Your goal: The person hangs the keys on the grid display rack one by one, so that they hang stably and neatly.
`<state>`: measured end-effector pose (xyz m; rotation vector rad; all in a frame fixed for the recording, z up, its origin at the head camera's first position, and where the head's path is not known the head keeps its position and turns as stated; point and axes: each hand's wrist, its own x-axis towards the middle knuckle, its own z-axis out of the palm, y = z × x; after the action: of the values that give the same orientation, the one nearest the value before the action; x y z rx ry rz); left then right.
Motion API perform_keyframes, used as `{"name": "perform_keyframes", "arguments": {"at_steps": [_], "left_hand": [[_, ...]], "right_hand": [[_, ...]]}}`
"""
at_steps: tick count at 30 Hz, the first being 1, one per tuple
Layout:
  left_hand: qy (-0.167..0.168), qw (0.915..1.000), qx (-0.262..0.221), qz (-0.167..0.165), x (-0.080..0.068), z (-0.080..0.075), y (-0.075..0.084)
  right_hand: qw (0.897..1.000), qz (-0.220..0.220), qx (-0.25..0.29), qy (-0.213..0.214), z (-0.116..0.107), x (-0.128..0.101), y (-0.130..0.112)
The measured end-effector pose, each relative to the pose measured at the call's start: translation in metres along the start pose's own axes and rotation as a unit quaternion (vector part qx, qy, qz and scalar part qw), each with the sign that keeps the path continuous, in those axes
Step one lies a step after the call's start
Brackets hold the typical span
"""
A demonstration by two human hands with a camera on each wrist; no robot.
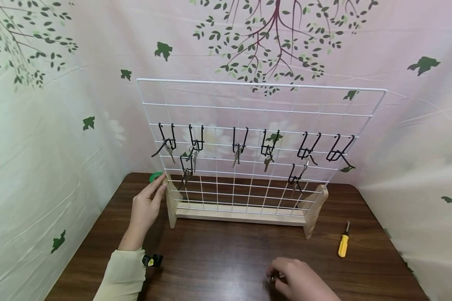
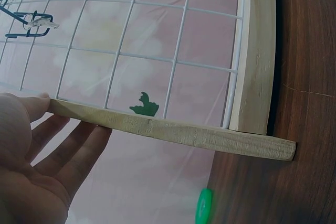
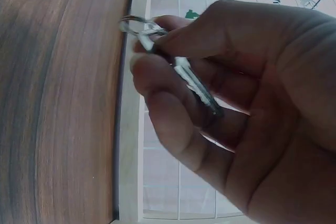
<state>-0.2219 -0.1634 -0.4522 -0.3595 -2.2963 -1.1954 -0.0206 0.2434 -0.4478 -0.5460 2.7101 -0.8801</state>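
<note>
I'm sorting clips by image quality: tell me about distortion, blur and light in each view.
Head view: wide-angle bending bows the wire grid, and light is soft and even. Left wrist view: the wooden foot is sharp, while the left hand is bright and soft. Right wrist view: the right hand and key are slightly blurred.

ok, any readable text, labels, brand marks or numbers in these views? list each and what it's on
None can be read in any view.
Key pinched in the right hand: any stamping is too blurred to read.
Yellow-handled screwdriver: no legible marking, too small.
Small black and yellow object by the left sleeve: too small to tell.
Keys on the black hooks of the wire grid rack: too small.
Backdrop cloth: printed leaves and branches only, no words.
</note>
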Motion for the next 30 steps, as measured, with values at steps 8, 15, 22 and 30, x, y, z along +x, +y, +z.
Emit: {"name": "perform_keyframes", "arguments": {"at_steps": [8, 15, 22, 30], "left_hand": [[0.01, 1.0, 0.001, 0.0, -0.006, 0.0, 0.002], [0.017, 0.9999, 0.003, 0.004, -0.013, -0.001, 0.005], [0.014, 0.9999, 0.001, 0.009, -0.014, -0.005, 0.006], [0.006, 0.9999, -0.004, 0.009, -0.017, -0.01, 0.005]], "right_hand": [[0.99, -0.069, 0.055, 0.111, -0.004, -0.004, -0.006], [0.971, -0.123, 0.11, 0.171, -0.012, -0.008, -0.014], [0.949, -0.177, 0.086, 0.247, -0.021, -0.01, -0.028], [0.938, -0.144, 0.116, 0.293, -0.026, -0.018, -0.045]]}}
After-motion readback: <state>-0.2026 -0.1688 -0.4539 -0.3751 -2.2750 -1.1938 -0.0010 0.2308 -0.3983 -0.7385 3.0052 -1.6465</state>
